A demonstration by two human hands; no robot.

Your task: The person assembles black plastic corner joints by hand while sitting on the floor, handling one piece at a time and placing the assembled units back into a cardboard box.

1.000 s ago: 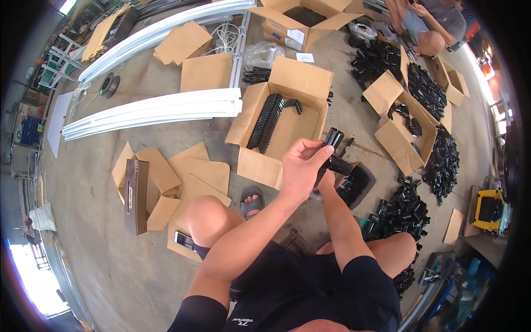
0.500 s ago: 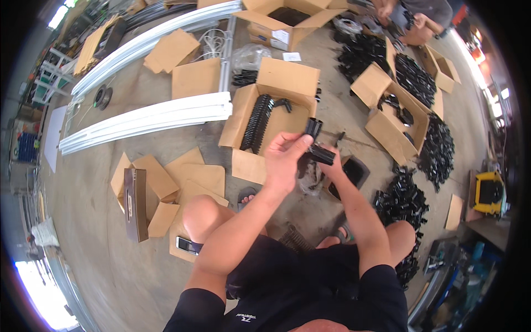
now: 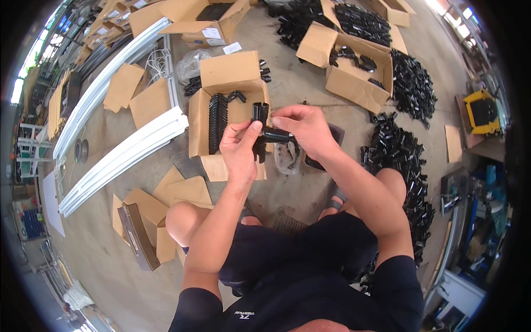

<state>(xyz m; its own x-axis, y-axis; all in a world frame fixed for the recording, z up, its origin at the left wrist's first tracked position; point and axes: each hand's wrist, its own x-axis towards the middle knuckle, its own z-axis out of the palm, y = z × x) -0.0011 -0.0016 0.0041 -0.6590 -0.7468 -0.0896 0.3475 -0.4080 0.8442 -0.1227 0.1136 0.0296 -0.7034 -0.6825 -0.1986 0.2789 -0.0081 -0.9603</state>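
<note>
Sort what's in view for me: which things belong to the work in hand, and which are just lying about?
Seemingly part of the work:
black fitting in the left hand
open carton just ahead
row of black parts inside it
black heap at right

Seemingly lying about:
white rails
dark spool
yellow-framed object

1. A grey concrete floor (image 3: 293, 83) carries an open middle box (image 3: 196, 130).
2. Left of the middle box lie long white rails (image 3: 123, 155); a dark spool (image 3: 81, 150) sits farther left.
3. Just beyond the middle box lies a white paper (image 3: 232, 48).
4. Right of the middle box stands a second open box (image 3: 354, 91), with a heap of black fittings (image 3: 395, 149) on its near side.
5. Toward the person from the middle box, to its left, flattened cardboard (image 3: 191, 191) lies beside a smaller opened box (image 3: 146, 205).
</note>
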